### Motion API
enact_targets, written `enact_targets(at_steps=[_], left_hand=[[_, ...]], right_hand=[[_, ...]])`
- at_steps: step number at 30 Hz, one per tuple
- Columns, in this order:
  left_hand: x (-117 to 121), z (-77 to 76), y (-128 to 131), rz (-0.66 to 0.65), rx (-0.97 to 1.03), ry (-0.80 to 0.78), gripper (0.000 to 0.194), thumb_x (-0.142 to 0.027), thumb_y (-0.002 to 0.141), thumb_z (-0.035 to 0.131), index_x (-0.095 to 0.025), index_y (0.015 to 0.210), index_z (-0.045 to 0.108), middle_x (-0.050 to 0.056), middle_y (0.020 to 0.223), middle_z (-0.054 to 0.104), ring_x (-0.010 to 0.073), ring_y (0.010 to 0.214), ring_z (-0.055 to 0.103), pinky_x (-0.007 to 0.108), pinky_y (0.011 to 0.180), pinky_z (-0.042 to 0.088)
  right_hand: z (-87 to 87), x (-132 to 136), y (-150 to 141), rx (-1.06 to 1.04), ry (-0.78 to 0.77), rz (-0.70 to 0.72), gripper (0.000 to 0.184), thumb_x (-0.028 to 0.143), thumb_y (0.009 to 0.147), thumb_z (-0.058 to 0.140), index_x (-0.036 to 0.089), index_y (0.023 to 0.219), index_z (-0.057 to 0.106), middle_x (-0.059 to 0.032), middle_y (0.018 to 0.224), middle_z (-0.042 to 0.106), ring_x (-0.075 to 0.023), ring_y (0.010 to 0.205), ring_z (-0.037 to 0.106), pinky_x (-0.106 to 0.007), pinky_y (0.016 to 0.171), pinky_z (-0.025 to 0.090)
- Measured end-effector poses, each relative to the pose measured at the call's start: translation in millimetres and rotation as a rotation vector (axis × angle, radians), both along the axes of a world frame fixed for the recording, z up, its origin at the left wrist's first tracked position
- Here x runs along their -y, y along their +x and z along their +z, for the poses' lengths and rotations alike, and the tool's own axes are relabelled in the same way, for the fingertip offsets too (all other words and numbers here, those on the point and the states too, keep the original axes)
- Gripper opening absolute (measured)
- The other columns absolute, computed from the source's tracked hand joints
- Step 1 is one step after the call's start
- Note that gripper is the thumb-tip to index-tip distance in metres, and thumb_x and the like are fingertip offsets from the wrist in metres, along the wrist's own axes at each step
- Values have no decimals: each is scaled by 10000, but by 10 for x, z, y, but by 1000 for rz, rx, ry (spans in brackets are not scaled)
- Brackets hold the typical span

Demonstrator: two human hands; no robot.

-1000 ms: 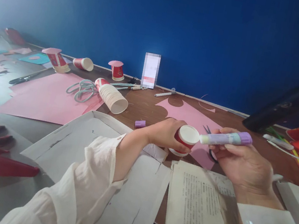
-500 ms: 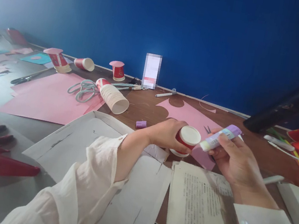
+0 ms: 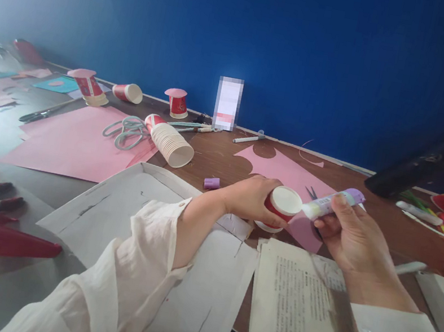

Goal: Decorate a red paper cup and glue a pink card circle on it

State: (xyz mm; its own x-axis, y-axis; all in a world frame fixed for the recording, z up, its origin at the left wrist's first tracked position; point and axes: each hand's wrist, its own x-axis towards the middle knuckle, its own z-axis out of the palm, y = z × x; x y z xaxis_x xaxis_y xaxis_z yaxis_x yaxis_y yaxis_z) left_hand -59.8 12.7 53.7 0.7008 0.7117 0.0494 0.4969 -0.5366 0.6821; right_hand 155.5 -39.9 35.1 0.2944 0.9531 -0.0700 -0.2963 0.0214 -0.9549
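My left hand [image 3: 257, 198] is wrapped round a red paper cup [image 3: 285, 201] that stands upside down, its pale base facing up. In my right hand [image 3: 354, 229] is a glue stick [image 3: 333, 204] with a purple end, its uncapped tip at the edge of the cup's base. Whether the tip touches the base I cannot tell for sure. A purple cap [image 3: 211, 183] lies on the brown table left of the cup. Behind both hands is cut pink paper [image 3: 285, 168], with dark scissor tips [image 3: 310, 193] beside the glue stick.
A stack of paper cups [image 3: 172, 143] lies on its side near grey-handled scissors [image 3: 125, 132] and a pink sheet [image 3: 74, 148]. An old printed booklet [image 3: 295, 310] and a white box lid [image 3: 199, 294] lie in front. At right leans a black cylinder [image 3: 434, 155].
My right hand has tilted the glue stick flatter and brought its tip to the edge of the cup's base. My left hand keeps its hold on the cup.
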Motion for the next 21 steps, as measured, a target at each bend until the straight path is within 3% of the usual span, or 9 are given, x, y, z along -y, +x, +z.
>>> enact_targets(at_steps=[7, 11, 15, 18, 21], left_hand=[[-3, 5, 11, 9, -33, 16, 720, -629, 668, 727, -193, 1221, 577, 106, 1265, 636, 300, 1174, 563, 376, 904, 472], [7, -2, 11, 3, -21, 24, 706, -640, 671, 720, -191, 1200, 586, 107, 1247, 642, 299, 1179, 561, 374, 917, 471], [11, -6, 14, -1, -5, 30, 695, -652, 671, 718, -191, 1177, 594, 106, 1232, 650, 296, 1172, 566, 371, 920, 468], [6, -9, 14, -5, -13, 35, 676, -623, 679, 726, -193, 1182, 589, 102, 1237, 649, 288, 1157, 569, 365, 904, 469], [1, -10, 13, -13, -21, 30, 675, -612, 679, 727, -193, 1188, 585, 101, 1243, 646, 288, 1154, 568, 366, 893, 470]], right_hand=[[23, -16, -10, 7, -26, -105, 460, 423, 472, 971, 188, 678, 634, 81, 492, 457, -59, 473, 469, -161, 453, 522], [27, -10, 23, -27, 19, -134, 466, 470, 506, 951, 157, 753, 710, 37, 595, 561, -49, 503, 479, -122, 412, 476], [18, 5, 31, -63, -14, -44, 552, 526, 518, 931, 133, 871, 771, 5, 681, 625, -45, 506, 503, -123, 412, 483], [-2, 15, 31, -44, 7, 54, 539, 501, 631, 884, 135, 1012, 778, -2, 675, 629, -64, 525, 545, -142, 471, 519], [-6, 30, 32, 1, 46, 68, 496, 451, 714, 838, 179, 1121, 758, -38, 829, 698, -95, 621, 619, -174, 540, 546]])
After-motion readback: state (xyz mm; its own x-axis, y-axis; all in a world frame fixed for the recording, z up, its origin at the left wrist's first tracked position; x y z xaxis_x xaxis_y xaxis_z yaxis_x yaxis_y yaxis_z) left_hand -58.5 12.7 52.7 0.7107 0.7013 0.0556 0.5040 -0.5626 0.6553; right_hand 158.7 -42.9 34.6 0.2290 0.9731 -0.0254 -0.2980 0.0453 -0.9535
